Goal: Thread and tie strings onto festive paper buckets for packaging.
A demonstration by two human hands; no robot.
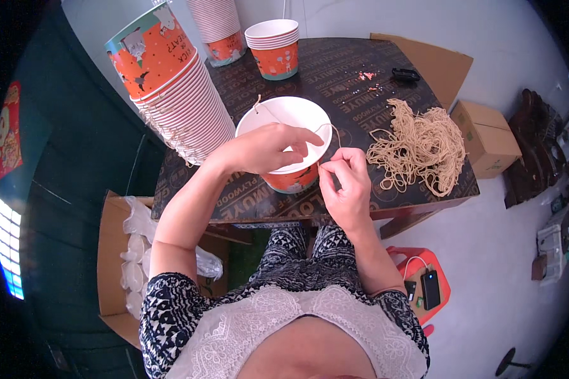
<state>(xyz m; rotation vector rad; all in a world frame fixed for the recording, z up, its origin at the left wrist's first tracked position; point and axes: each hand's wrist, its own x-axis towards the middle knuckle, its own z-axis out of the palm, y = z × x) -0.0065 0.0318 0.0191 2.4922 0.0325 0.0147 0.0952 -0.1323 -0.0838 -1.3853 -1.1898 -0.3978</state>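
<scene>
A white-lined paper bucket (283, 114) with an orange printed outside stands upright on the dark table in front of me. Beige string (336, 129) is knotted at its far left rim, runs across the opening and comes over the right rim. My left hand (269, 146) reaches over the near left rim, its fingers bent down into the bucket and slightly apart, with nothing visible gripped. Just outside the right wall, my right hand (348, 186) pinches the string between thumb and index finger. The exact pinch is partly hidden by the fingers.
A tall leaning stack of buckets (177, 95) with string hanging along it stands left. Behind are a short bucket stack (273, 50) and a wrapped stack (218, 28). Right lie a loose string heap (420, 148) and a black object (405, 74). Cartons (485, 136) flank the table.
</scene>
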